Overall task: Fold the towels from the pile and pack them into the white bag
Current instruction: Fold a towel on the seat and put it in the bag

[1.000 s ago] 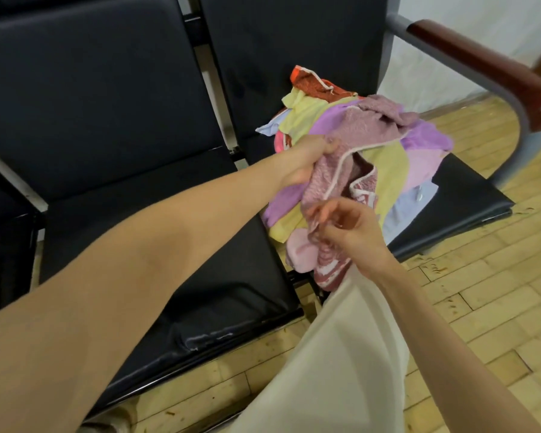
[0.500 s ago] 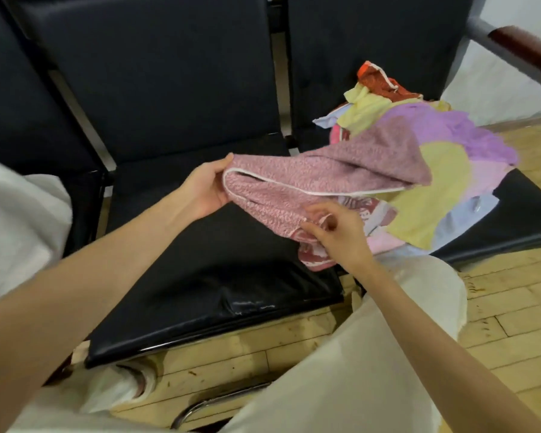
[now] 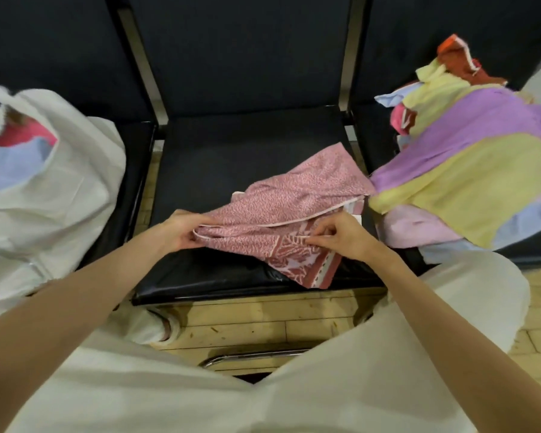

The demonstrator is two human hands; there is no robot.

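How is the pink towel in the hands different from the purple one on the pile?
The pink towel is speckled with a patterned border; the purple towel is plain. The pink towel lies on the middle seat, gripped by the left hand and right hand; the purple towel lies untouched on the pile. Both are unfolded.

I'm seeing soft, even indoor light, wide-angle bending toward the frame edges, and motion blur smearing the white bag (image 3: 60, 182) at left.
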